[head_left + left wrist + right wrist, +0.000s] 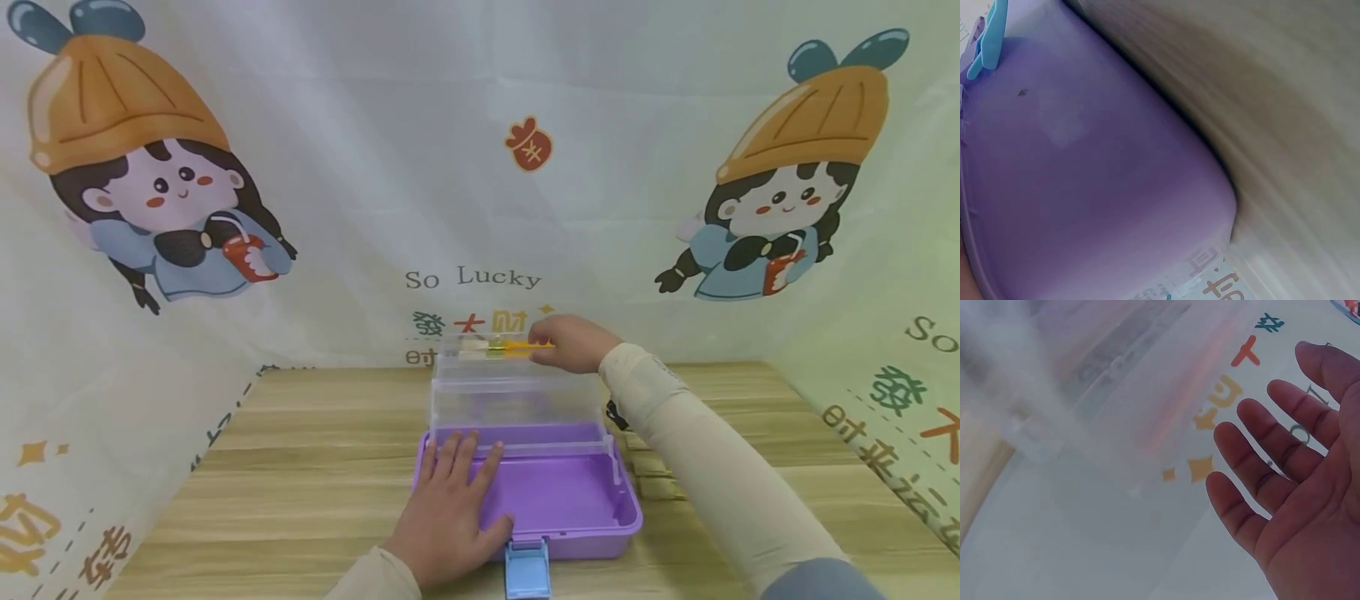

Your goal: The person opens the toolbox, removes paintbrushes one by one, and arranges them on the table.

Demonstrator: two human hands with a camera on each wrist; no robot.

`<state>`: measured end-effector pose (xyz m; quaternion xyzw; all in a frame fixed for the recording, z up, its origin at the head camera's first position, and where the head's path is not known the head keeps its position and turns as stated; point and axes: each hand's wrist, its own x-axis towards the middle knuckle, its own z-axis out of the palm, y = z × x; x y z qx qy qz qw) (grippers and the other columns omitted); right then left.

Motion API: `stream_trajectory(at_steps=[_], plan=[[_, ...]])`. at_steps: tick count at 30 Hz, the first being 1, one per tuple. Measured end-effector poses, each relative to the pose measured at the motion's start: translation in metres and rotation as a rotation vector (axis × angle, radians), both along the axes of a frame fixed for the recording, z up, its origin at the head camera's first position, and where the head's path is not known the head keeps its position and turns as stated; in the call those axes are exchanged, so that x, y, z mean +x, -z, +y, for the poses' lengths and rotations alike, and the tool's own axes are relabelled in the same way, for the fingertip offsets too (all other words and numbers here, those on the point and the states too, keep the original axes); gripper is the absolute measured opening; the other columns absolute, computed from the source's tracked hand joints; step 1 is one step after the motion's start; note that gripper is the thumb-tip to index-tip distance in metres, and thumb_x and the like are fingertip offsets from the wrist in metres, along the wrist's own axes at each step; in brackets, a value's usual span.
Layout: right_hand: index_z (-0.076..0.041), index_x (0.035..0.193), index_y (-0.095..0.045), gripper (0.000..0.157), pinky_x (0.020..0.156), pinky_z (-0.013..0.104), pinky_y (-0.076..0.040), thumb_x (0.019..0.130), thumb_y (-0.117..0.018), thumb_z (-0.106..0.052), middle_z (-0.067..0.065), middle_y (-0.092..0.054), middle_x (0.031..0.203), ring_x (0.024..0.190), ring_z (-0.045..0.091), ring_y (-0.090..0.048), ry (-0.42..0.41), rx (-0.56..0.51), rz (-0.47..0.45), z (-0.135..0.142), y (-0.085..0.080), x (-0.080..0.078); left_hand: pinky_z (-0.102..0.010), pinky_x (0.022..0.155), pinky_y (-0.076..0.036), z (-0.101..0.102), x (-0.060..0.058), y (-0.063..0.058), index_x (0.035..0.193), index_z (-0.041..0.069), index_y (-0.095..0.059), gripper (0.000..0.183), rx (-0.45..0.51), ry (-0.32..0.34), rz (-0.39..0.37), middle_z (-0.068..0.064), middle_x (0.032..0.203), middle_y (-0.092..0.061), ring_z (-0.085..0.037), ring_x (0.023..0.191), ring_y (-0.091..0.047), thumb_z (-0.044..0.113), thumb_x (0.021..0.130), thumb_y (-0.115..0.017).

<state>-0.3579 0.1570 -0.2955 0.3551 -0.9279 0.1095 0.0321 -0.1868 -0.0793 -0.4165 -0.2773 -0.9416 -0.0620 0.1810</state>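
Here the left hand (450,508) presses flat on the purple box (570,500) at lower centre of the counter (300,467); the right hand (570,343), fingers apparently open, steadies the clear lid (510,392). Best keep the base pinned.

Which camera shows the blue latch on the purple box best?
The head view: the blue plastic latch shows whole at the purple plastic box's front edge. The left wrist view catches only its edge; the right wrist view shows none.
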Motion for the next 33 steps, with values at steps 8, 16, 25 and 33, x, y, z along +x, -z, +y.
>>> stream_trajectory(at_steps=[8, 16, 25, 33], plan=[[-0.001, 0.119, -0.067, 0.035, 0.097, 0.044, -0.048, 0.096, -0.064, -0.027, 0.012, -0.068, 0.115, 0.108, 0.029, -0.063, 0.018, -0.043, -0.061, -0.023, 0.016, -0.015, -0.064, 0.113, -0.014, 0.001, -0.001, 0.004, 0.154, 0.014, -0.039, 0.078, 0.012, 0.013, 0.01, -0.023, 0.154, -0.034, -0.042, 0.144, -0.026, 0.057, 0.091, -0.053], [-0.001, 0.126, -0.064, 0.038, 0.105, 0.045, -0.042, 0.096, -0.064, -0.024, 0.014, -0.065, 0.125, 0.118, 0.031, -0.059, 0.076, -0.04, -0.097, -0.035, 0.029, -0.021, -0.064, 0.113, -0.017, 0.0, 0.0, 0.001, 0.154, 0.014, -0.039, 0.079, -0.006, 0.007, 0.008, -0.021, 0.154, -0.035, -0.041, 0.143, -0.027, 0.059, 0.091, -0.051], [-0.001, 0.124, -0.066, 0.037, 0.104, 0.044, -0.042, 0.094, -0.062, -0.022, 0.014, -0.067, 0.122, 0.117, 0.032, -0.059, 0.068, -0.022, -0.053, -0.04, 0.033, -0.022, -0.064, 0.113, -0.017, -0.001, 0.001, -0.003, 0.153, 0.014, -0.04, 0.079, -0.018, 0.0, 0.02, -0.02, 0.153, -0.036, -0.041, 0.142, -0.028, 0.059, 0.09, -0.052], [-0.001, 0.123, -0.066, 0.037, 0.103, 0.043, -0.044, 0.093, -0.061, -0.021, 0.014, -0.067, 0.121, 0.115, 0.032, -0.061, 0.1, 0.001, -0.044, -0.045, 0.034, -0.021, -0.064, 0.112, -0.018, -0.001, 0.001, -0.003, 0.153, 0.015, -0.04, 0.078, -0.022, -0.001, 0.014, -0.02, 0.153, -0.035, -0.04, 0.142, -0.028, 0.059, 0.09, -0.051]])
